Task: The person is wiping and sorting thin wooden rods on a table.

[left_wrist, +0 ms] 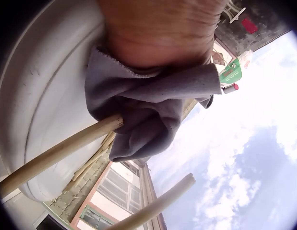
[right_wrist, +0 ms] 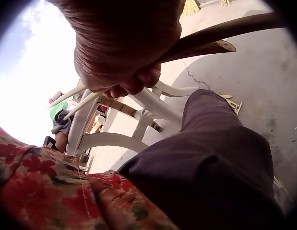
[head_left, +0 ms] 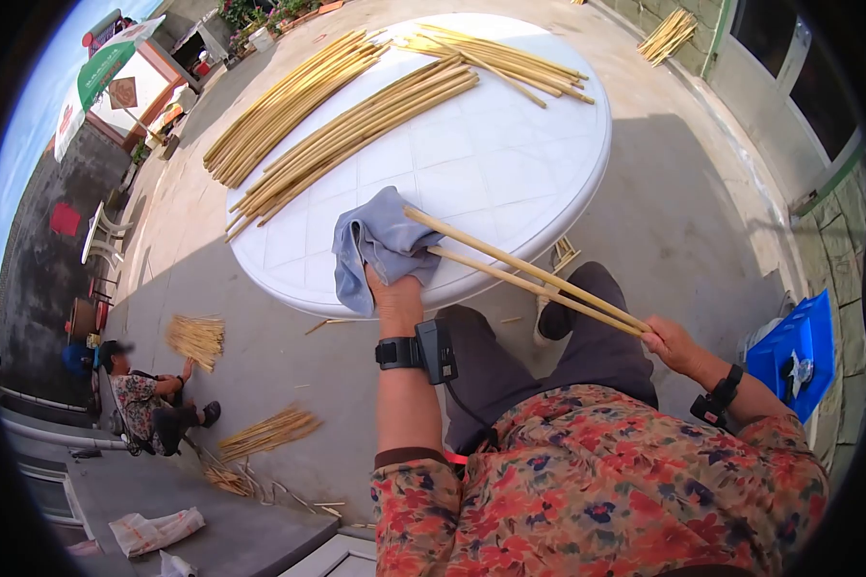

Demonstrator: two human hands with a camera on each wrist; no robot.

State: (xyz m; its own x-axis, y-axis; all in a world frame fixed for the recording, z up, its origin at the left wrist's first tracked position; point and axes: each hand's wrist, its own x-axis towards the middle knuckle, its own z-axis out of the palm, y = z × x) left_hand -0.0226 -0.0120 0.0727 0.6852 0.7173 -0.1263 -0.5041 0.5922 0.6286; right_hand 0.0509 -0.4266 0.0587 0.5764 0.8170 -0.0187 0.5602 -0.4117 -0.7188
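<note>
Our right hand (head_left: 675, 346) grips 2 sticks (head_left: 520, 263); our left hand (head_left: 396, 293) clutches a blue-grey cloth (head_left: 387, 231).
Right fingers curl round the near ends; leftward, 1 stick enters the cloth, hiding our left fingers; beyond, stick piles (head_left: 356, 133) lie on the white table (head_left: 491, 163).

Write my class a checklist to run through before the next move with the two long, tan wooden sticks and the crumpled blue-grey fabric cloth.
1. Right hand grips both sticks: ok.
2. Left hand holds the cloth: ok.
3. Both sticks inside the cloth: not ok; one enters its folds, the other's end is bare in the left wrist view.
4. Cloth pressed firmly round the stick: cannot tell; folds hide the fingers.
5. Piled yellowish sticks on the white, rounded table apart from the held pair: ok.
</note>
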